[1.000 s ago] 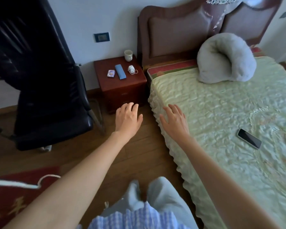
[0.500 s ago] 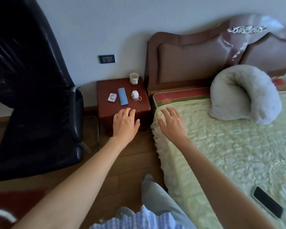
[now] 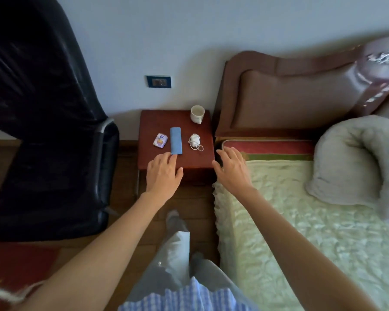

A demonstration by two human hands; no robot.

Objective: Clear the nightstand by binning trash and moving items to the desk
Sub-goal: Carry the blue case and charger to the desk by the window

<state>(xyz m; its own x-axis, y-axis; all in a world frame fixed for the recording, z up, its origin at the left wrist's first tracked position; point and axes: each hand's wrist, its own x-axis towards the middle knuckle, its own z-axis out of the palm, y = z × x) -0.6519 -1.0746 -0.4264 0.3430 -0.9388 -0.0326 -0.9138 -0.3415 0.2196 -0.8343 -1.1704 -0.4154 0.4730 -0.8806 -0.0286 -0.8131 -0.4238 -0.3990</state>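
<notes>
My left hand (image 3: 163, 173) reaches over the front edge of the nightstand (image 3: 148, 122), fingers straight and relaxed, holding nothing; the fingertips lie at the near end of the blue case (image 3: 175, 143), and from this angle I cannot tell whether they touch it or only hover above it. My right hand (image 3: 231, 168) is spread wide too, empty, just beside the nightstand's right front corner and over the near corner of the bed (image 3: 301, 221).

On the nightstand's surface the blue case lies lengthwise in the middle. Just left of it sits a small wrapped packet (image 3: 160, 140), white and purple. Right of the case lies a small white thing with a thin cord (image 3: 195, 142), perhaps a folded mask or a charger; it is too small to tell. A white mug (image 3: 197, 113) stands upright at the back right corner.

Left of the nightstand stands a black chair (image 3: 45, 131). Right of it rises the brown headboard (image 3: 290, 95), and a grey pillow (image 3: 355, 160) lies on the bed.
</notes>
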